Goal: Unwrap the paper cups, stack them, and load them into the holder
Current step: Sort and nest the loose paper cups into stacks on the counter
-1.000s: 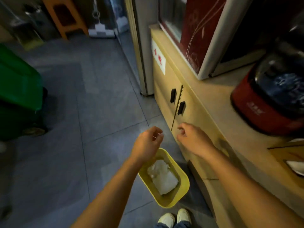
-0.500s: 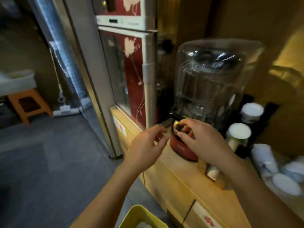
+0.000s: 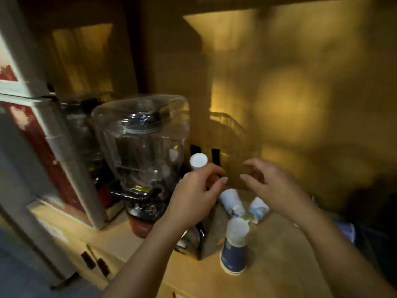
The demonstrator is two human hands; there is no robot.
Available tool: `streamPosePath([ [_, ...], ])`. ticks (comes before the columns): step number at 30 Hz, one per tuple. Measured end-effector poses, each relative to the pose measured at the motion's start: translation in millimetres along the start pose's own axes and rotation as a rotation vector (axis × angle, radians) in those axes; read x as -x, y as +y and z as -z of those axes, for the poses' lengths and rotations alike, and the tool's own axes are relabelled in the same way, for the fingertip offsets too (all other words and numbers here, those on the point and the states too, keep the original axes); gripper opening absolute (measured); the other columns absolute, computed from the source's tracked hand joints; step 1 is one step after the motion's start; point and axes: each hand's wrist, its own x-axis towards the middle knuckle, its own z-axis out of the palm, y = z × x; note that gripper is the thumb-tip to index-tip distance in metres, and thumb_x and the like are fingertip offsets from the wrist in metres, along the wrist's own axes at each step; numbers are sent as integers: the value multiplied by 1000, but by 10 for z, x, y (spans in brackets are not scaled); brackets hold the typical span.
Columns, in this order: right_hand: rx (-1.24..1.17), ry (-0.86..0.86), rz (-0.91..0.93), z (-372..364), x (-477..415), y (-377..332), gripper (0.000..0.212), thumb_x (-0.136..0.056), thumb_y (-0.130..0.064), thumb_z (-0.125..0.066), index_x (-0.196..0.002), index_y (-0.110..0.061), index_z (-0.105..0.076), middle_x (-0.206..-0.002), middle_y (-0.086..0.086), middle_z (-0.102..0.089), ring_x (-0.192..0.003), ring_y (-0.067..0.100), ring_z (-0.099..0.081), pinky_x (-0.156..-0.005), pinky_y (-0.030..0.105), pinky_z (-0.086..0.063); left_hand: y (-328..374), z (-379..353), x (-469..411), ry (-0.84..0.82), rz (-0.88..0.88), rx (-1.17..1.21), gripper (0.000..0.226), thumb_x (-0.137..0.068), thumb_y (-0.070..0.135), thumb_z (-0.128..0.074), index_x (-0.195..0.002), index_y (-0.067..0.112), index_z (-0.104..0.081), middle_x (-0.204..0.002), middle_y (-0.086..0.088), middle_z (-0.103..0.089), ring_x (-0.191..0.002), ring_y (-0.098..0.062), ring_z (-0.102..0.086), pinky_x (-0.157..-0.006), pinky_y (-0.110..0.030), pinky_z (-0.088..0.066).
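Paper cups (image 3: 234,246) on counter (image 3: 279,265), left hand (image 3: 193,196) and right hand (image 3: 277,186) above, grips spread, empty

Three loose paper cups sit on the wooden counter. The nearest, an upside-down cup (image 3: 233,248), stands with its dark blue band near the rim. Beyond it two white cups (image 3: 232,202) (image 3: 258,209) lie tipped on their sides. Far left, a stack's white cup base (image 3: 198,160) stands in the black cup holder (image 3: 215,157), whose uprights rise beside it.
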Motion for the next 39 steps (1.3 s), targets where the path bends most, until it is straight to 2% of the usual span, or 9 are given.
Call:
streamPosePath([
  [4, 25, 25, -90, 299, 38, 483, 29, -83, -25, -62, -111, -18, -59, -96, 8, -66, -87, 23, -60, -79, 37, -49, 162, -520, -307, -63, -31, 56, 15, -88, 28, -62, -101, 21, -66, -90, 5, -73, -85, -7, -67, -80, -35, -57],
  [7, 47, 22, -136, 495, 63, 799, 29, -85, -24, -60, -112, -17, -57, -99, 6, -65, -90, 20, -59, -81, 39, -49, 275, -871, -529, -97, -36, 78, 12, -88, 29, -63, -98, 24, -66, -85, 10, -70, -82, -4, -66, -77, -31, -56],
  [11, 62, 42, -199, 679, 98, 1210, 28, -86, -27, -58, -113, -20, -55, -95, -1, -61, -83, 11, -56, -74, 30, -47, 375, -1273, -755, -154, -41, 88, 11, -88, 29, -63, -97, 24, -67, -86, 9, -71, -83, -6, -66, -80, -34, -55],
  [17, 114, 30, -256, 698, 97, 1639, 31, -86, -33, -56, -116, -26, -51, -98, -8, -59, -85, 6, -56, -76, 33, -51, 301, -1562, -970, -225, 10, 101, 13, -89, 26, -62, -100, 22, -67, -90, 2, -73, -86, -14, -68, -83, -42, -55],
  [21, 127, -8, -275, 583, 1, 1831, 28, -87, -33, -56, -113, -25, -52, -98, -5, -61, -86, 9, -57, -77, 35, -52, 112, -1615, -1128, -234, 49, 75, 12, -89, 24, -63, -99, 20, -67, -89, -2, -73, -86, -19, -68, -83, -44, -54],
  [29, 160, -112, -276, 212, -397, 2049, 23, -87, -30, -55, -103, -15, -55, -96, 5, -63, -84, 20, -58, -76, 46, -52, -445, -1722, -1542, -312, 88, -64, 15, -90, 26, -60, -102, 20, -65, -94, 1, -71, -90, -17, -65, -83, -36, -54],
  [31, 166, -163, -276, 92, -521, 2109, 25, -87, -30, -55, -108, -15, -54, -101, 6, -64, -89, 22, -58, -78, 45, -50, -602, -1766, -1616, -345, 103, -120, 18, -90, 27, -59, -105, 18, -64, -98, -1, -70, -93, -19, -64, -83, -37, -53],
  [34, 172, -195, -279, -127, -685, 2218, 29, -87, -30, -54, -113, -17, -53, -105, 7, -64, -91, 23, -58, -74, 35, -46, -865, -1854, -1690, -393, 125, -215, 20, -91, 26, -56, -106, 15, -62, -102, -6, -70, -96, -24, -63, -83, -41, -53],
  [39, 197, -288, -269, -617, -812, 2479, 25, -87, -26, -50, -111, -17, -51, -110, 8, -60, -100, 27, -55, -79, 37, -44, -1332, -2124, -1709, -462, 117, -377, 26, -92, 19, -49, -115, 13, -58, -117, -11, -61, -110, -31, -57, -90, -41, -47],
])
